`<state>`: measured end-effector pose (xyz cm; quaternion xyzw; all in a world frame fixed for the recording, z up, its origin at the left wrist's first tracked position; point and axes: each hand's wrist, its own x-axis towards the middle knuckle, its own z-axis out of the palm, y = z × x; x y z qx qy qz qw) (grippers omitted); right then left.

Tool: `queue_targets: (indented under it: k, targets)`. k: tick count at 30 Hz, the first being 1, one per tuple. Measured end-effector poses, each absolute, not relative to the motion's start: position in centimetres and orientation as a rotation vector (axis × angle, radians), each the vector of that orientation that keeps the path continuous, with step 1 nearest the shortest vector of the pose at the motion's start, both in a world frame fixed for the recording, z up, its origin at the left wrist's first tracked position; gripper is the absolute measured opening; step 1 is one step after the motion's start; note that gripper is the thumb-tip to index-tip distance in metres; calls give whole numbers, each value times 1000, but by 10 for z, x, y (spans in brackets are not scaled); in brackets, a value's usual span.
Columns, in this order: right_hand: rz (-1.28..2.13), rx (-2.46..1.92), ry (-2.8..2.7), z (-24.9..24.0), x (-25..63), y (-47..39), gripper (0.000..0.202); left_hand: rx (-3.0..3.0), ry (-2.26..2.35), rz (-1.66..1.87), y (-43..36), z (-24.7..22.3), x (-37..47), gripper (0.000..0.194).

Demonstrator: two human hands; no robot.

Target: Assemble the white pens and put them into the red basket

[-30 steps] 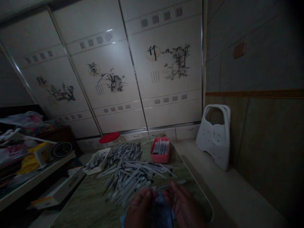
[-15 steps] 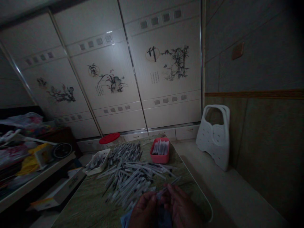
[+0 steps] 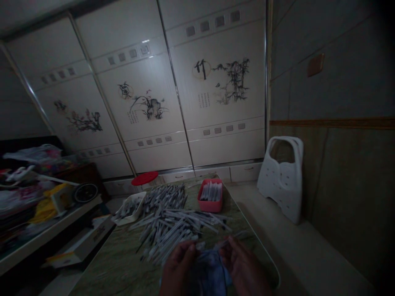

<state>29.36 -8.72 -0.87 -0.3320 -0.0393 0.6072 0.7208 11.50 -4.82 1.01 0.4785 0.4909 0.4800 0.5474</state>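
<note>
Pink rectangular plastic tray [image 3: 211, 196] on green marbled worktop [image 3: 117, 263]; white plastic tray [image 3: 129, 209] left of it, round red stool [image 3: 144, 178] behind, white perforated plastic seat [image 3: 282, 177] to its right.

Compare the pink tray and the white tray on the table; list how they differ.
The pink tray is pink and sits at the far right of the table; the white tray is white and sits at the left edge. The pink tray's pen parts stand packed in a neat row; the white tray's lie jumbled. Both are small rectangular trays beside the loose pile.
</note>
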Motion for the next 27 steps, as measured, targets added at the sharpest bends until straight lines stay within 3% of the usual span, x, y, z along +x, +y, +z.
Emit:
queue_targets:
  k: [5,12,21,27]
  targets:
    - [1322,-712,-15,-14,302,-82,52,1551,1403,1146,-27,17,89,49]
    - [1317,-689,-9,-17,300,-80,44,1912,1510,938,-1,7,85,25]
    - [1316,-786,-19,-18,300,-78,51,2327,1721,455,-3,8,82,22]
    - [1301,-842,-31,-15,298,-78,60,2448,1767,312,-3,15,92,17]
